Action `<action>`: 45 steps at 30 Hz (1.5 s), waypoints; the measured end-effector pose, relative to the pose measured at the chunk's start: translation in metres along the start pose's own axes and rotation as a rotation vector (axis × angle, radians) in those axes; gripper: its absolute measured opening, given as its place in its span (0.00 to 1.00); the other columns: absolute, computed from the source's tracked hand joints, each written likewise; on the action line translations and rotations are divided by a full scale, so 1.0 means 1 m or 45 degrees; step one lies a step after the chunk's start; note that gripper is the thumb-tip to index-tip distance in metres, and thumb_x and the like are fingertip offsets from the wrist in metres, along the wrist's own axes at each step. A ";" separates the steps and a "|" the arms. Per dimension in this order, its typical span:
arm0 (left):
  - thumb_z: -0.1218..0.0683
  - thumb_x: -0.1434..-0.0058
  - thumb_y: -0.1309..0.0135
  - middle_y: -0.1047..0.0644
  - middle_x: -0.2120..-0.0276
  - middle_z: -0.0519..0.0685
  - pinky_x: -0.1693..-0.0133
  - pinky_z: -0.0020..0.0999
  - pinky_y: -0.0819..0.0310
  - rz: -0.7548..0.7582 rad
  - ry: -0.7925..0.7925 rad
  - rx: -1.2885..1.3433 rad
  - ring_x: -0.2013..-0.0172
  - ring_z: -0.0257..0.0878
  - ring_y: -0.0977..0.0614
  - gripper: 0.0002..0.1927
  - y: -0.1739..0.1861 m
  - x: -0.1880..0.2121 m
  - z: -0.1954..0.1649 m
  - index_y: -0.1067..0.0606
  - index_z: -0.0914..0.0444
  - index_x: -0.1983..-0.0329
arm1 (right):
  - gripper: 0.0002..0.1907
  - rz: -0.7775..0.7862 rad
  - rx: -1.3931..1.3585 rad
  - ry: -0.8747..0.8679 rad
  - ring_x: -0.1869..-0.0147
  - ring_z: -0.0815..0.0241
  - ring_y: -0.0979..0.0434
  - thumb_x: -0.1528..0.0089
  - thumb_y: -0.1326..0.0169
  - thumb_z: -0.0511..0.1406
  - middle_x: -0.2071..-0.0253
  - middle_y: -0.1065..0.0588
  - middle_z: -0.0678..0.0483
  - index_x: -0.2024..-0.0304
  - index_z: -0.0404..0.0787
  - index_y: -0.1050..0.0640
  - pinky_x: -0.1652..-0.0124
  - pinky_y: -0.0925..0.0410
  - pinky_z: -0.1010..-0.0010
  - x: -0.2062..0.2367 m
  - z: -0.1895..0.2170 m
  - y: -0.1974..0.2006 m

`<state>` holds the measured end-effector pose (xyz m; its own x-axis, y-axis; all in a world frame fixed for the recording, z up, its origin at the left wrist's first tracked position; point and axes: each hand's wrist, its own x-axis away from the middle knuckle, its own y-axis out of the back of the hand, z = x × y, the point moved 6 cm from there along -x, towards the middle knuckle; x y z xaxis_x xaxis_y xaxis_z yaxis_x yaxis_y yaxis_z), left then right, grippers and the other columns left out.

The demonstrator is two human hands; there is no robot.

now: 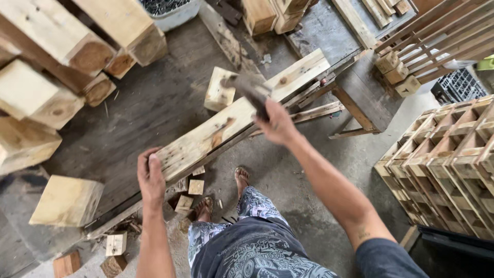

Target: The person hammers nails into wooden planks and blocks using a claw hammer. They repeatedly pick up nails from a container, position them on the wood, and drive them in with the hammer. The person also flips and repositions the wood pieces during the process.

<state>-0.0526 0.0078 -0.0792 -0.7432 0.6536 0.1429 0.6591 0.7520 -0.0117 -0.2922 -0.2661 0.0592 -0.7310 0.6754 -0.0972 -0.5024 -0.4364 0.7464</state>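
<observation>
1. Left hand (151,177) grips the near end of a plank (242,116) — it lies slantwise on the dark counter (144,108).
2. Right hand (278,123) is closed on a blurred hammer (248,88) above the plank.
3. A wood block (218,90) sits just beside the plank — pallets (447,159) stand at right.

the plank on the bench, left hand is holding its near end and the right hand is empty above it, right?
Not quite. The right hand is not empty: it grips a blurred hammer above the plank. The left hand does hold the plank's near end on the workbench. The head view shows this.
</observation>
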 end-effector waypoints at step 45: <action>0.58 0.28 0.57 0.32 0.45 0.61 0.46 0.45 0.27 -0.295 -0.111 -0.223 0.49 0.48 0.25 0.20 -0.171 0.073 -0.078 0.36 0.69 0.35 | 0.22 0.141 0.536 0.331 0.52 0.45 0.30 0.35 0.33 0.43 0.65 0.31 0.50 0.69 0.39 0.31 0.39 0.43 0.55 -0.061 -0.212 0.017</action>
<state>-0.2108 -0.0798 0.0106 -0.8781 0.4771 0.0363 0.4752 0.8606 0.1834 -0.3539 -0.4412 -0.0612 -0.8872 0.4448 -0.1228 -0.2244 -0.1834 0.9571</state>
